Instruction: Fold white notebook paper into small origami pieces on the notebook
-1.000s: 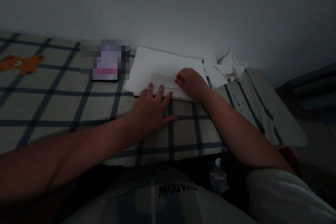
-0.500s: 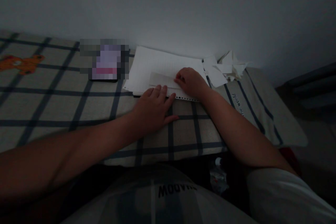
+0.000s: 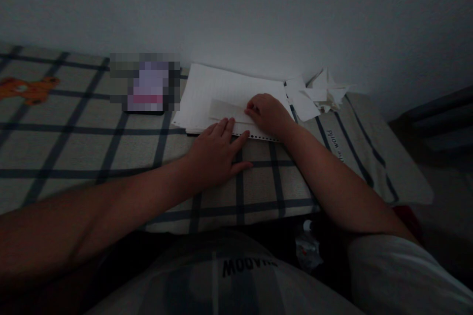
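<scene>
Your right hand [image 3: 269, 114] pinches the strip [image 3: 224, 110] between thumb and finger, while your left hand [image 3: 211, 153], fingers loosely extended, lies at its near edge.

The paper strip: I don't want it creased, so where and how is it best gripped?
Probably pinch the paper strip by its left end, from the left: that short end lies exposed, while the left hand is at its near edge and the right hand covers its right part.

the strip [image 3: 223, 110] and sheets [image 3: 218, 83] look like smooth matt paper, the scraps [image 3: 308, 104] matt paper too, the tablecloth [image 3: 136, 150] coarse woven cloth, the wall [image 3: 236, 15] matt.
</scene>
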The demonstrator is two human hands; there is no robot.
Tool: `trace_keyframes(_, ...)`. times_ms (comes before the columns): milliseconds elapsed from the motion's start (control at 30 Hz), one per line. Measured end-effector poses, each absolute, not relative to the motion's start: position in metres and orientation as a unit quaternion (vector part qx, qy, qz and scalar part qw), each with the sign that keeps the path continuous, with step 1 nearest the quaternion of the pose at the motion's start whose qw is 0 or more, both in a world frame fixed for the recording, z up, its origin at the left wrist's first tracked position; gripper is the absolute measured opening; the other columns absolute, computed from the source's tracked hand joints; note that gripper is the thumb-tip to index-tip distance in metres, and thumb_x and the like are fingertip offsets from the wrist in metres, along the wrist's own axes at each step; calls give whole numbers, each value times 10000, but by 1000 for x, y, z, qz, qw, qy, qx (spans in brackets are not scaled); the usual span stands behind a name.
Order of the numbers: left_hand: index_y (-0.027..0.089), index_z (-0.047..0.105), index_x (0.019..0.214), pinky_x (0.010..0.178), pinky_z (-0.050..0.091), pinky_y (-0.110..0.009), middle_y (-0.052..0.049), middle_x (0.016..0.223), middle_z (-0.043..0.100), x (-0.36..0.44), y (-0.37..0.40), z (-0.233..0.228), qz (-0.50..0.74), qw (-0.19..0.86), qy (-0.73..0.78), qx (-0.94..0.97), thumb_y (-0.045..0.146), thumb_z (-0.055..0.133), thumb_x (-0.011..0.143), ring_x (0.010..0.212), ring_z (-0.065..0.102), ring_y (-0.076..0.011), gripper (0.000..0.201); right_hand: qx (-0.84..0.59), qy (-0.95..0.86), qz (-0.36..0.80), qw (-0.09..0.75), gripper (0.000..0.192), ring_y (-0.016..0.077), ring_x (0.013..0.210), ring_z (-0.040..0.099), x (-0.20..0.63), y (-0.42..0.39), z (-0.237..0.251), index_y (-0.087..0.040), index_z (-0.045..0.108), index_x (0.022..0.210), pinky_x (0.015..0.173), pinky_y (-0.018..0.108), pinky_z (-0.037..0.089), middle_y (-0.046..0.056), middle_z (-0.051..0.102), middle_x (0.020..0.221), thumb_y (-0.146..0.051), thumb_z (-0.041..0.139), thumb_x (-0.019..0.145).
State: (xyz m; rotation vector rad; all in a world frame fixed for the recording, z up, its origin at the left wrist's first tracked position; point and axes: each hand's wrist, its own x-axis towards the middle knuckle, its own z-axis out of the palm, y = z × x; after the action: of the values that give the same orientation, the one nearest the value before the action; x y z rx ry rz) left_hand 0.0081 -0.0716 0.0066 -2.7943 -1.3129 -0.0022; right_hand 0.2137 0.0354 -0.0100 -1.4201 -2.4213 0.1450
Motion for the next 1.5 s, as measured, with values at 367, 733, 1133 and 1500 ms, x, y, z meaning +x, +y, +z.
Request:
trace_keyframes(367,258,360,1649,1184,325,-590,-194,1694,346,9,-75,12,29,16,-464,-885,750,403,984,1531,313,-527,828,-508,-843,63,162,144,270,979,581,212,32,-6,-191,704,945,938,448,438,124,699,1010,-233,568,961)
trace_keyframes(733,278,338,1654,1073,367,-606,-131,1701,363,6,-73,17,38,17,-477,-878,790,372,968,1482,365,-527,858,-507,-841,69,173,134,257,955,589,214,34,-8,-206,701,931,943,436,444,108,709,991,-260,581,957)
trace_keyframes(1133,218,369,1634,1037,392,-579,-154,1670,412,6,-71,18,12,16,-469,-883,803,415,946,1450,417,-517,904,-381,-910,-6,165,270,306,1131,548,222,20,11,-285,785,1017,972,488,389,82,701,1163,-153,570,922)
trace_keyframes(1500,166,381,1625,1053,393,-607,-169,1675,398,6,-72,19,24,26,-464,-885,809,442,934,1444,416,-543,946,-307,-946,-13,107,304,261,1059,565,217,16,10,-259,815,1083,891,404,404,87,742,1089,-217,527,996)
